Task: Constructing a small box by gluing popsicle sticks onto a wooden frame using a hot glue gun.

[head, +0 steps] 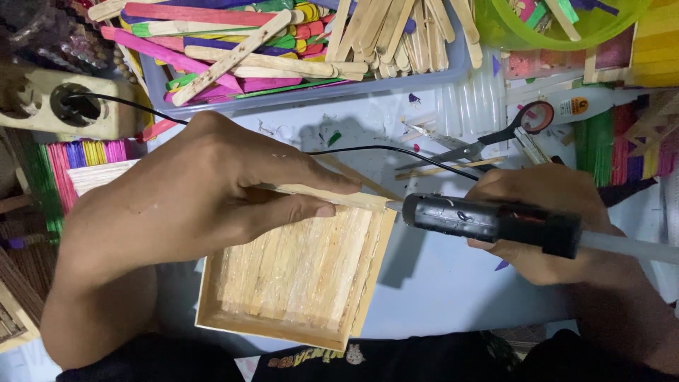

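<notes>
Right now the left hand (205, 187) is pinching a plain wooden craft stick (339, 199) between thumb and forefinger, the fingers (297, 211) closed narrowly on it and holding it flat along the top wall of a shallow square tray built of pale wooden sticks (297, 283). The stick's long axis is running left to right, tilted slightly downward toward the right, and its free end is sticking out just beyond the fingertips at the tray's upper right corner.

The right hand (544, 226) is wrapping around a black hot glue gun (488, 221) with a clear glue rod trailing out to the right; its fingers are closed on the gun body. The nozzle is pointing left, in line with the stick, and sitting just beside, perhaps touching, the stick's free end. So the stick lies immediately left of the gun tip, and the left hand is the nearer one to it.

The tray is lying on the pale desk (453, 290), below and to the right of the left fingers. Open desk surface is showing right of the tray, under the gun. Above the fingers a thin black cord (368, 150) is crossing, with black-handled scissors (495, 138) and a bin of coloured craft sticks (283, 49) further up.
</notes>
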